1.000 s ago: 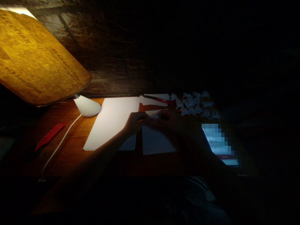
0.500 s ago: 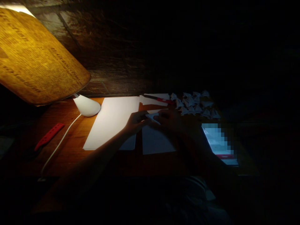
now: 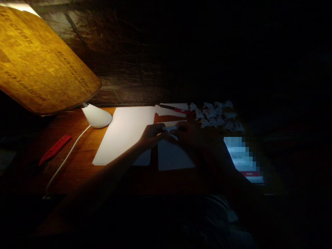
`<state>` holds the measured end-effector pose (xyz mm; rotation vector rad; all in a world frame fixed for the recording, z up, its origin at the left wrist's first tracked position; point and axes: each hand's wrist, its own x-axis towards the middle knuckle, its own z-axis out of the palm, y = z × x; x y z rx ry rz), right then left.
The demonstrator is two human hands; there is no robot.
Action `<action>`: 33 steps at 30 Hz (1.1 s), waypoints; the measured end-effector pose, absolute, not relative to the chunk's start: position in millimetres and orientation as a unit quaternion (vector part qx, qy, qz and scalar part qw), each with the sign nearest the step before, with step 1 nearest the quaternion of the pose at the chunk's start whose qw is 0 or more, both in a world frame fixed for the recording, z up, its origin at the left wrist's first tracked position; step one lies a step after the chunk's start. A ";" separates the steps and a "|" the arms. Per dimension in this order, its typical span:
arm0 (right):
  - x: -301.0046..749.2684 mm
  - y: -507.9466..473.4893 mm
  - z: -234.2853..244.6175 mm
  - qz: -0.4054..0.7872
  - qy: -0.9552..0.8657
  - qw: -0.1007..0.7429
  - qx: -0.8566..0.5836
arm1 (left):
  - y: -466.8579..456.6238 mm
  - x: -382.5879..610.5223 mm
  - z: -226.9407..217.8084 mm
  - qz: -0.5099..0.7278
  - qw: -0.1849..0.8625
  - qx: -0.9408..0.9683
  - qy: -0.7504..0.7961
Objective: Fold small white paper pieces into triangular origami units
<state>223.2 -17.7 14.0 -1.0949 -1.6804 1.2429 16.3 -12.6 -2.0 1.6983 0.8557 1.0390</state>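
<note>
Between my two hands is a small folded piece of white paper (image 3: 170, 129), held above a white sheet (image 3: 174, 157) on the wooden table. My left hand (image 3: 152, 134) pinches its left side. On its right side my right hand (image 3: 187, 133) is closed, deep in shadow, so its fingers are hard to make out. To the left lies a stack of white paper (image 3: 127, 133), partly under my left forearm. Several small folded paper pieces (image 3: 214, 116) sit in a group beyond my right hand.
A lamp with a printed yellow shade (image 3: 49, 65) and white base (image 3: 97, 117) stands at left, its white cable (image 3: 67, 155) running forward. Nearby lies a red-handled object (image 3: 55, 149). A red and black knife-like tool (image 3: 176, 110) rests on smaller paper sheets (image 3: 169, 108). A lit phone (image 3: 237, 159) lies at right.
The folded paper between my hands has turned slightly and shows a different outline. Both hands stay in nearly the same place.
</note>
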 end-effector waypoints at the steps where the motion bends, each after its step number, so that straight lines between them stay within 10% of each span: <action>1: 223.2 -18.0 15.0 0.487 -0.660 0.377 -0.429 | -13.2 16.5 -1.0 0.424 0.483 0.684 0.346; 33: 218.6 -22.4 8.9 0.507 -0.650 0.381 -0.419 | -14.0 14.3 2.2 0.387 0.429 0.751 0.319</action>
